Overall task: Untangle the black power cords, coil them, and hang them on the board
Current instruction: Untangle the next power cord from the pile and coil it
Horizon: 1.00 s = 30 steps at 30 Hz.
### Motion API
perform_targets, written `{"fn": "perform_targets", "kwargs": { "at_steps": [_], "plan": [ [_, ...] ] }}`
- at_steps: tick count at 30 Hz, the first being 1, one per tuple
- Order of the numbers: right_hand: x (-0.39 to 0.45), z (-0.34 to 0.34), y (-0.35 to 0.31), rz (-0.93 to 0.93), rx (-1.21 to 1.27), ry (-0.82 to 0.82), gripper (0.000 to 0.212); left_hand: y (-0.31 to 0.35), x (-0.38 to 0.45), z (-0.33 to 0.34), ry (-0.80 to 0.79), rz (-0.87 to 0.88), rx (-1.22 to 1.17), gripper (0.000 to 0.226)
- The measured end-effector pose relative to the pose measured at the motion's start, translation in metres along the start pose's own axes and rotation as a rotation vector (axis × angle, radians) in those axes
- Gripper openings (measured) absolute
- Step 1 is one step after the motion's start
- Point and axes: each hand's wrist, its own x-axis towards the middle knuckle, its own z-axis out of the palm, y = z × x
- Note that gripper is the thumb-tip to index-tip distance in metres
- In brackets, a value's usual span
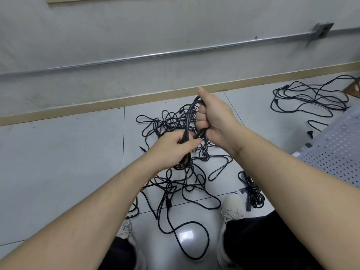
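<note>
Left hand [171, 149] grips lower end of cord bundle [188, 118], fingers curled round it. Tangled cords [175, 184] on floor below, between shoes. Right hand [214, 117] clenched round bundle top. Coiled cord [253, 193] beside right shoe. Perforated board [335, 152] far right, possibly lying flat.

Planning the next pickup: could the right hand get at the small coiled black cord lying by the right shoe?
Probably not yet: the right hand is gripping the looped black cord together with the left hand. The path down to the small coiled black cord beside the white shoe looks unobstructed.
</note>
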Motion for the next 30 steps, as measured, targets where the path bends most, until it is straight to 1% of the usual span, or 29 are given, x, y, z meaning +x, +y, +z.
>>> {"fn": "perform_targets", "kwargs": {
  "at_steps": [3,5,7,10,13,16,18,19,20,22,24,26,28,30],
  "plan": [
    [0.002,-0.001,-0.002,0.036,0.044,-0.013,0.034,0.001,-0.004,0.001,-0.182,-0.032,-0.22,0.023],
    [0.003,-0.002,-0.005,0.047,0.077,-0.019,0.035,0.005,-0.007,0.0,-0.247,-0.061,-0.333,0.022],
    [0.005,-0.004,-0.006,0.054,0.1,-0.014,0.035,0.008,-0.009,0.002,-0.264,-0.079,-0.369,0.025],
    [0.007,-0.007,-0.004,0.031,0.076,-0.005,0.034,0.009,-0.009,0.005,-0.213,-0.07,-0.317,0.033],
    [0.002,-0.009,-0.003,-0.092,-0.096,0.005,0.032,0.004,-0.006,0.006,-0.218,-0.05,-0.317,0.046],
    [0.0,-0.01,-0.002,-0.271,-0.362,-0.059,0.028,0.005,-0.004,-0.001,-0.169,-0.09,-0.395,0.052],
    [0.002,-0.012,0.0,-0.355,-0.568,-0.111,0.024,0.007,-0.001,-0.008,-0.138,-0.111,-0.438,0.055],
    [0.003,-0.014,0.0,-0.393,-0.656,-0.11,0.021,0.005,0.001,-0.012,-0.135,-0.113,-0.433,0.057],
    [0.004,-0.016,-0.001,-0.419,-0.706,-0.087,0.022,0.003,0.002,-0.015,-0.142,-0.117,-0.413,0.057],
    [0.004,-0.023,-0.006,-0.433,-0.702,0.004,0.038,-0.002,0.001,-0.018,-0.187,-0.142,-0.376,0.056],
    [0.003,-0.028,-0.014,-0.429,-0.63,0.064,0.043,-0.003,-0.004,-0.015,-0.225,-0.163,-0.381,0.053],
    [0.003,-0.029,-0.014,-0.376,-0.554,0.058,0.04,0.0,-0.007,-0.009,-0.193,-0.165,-0.44,0.052],
    [0.002,-0.024,-0.005,-0.204,-0.552,0.011,0.04,0.004,-0.005,-0.005,-0.118,-0.143,-0.561,0.052],
    [0.001,-0.017,0.012,-0.005,-0.62,-0.119,0.04,0.01,0.001,-0.006,-0.039,-0.113,-0.735,0.052]
  ]
}}
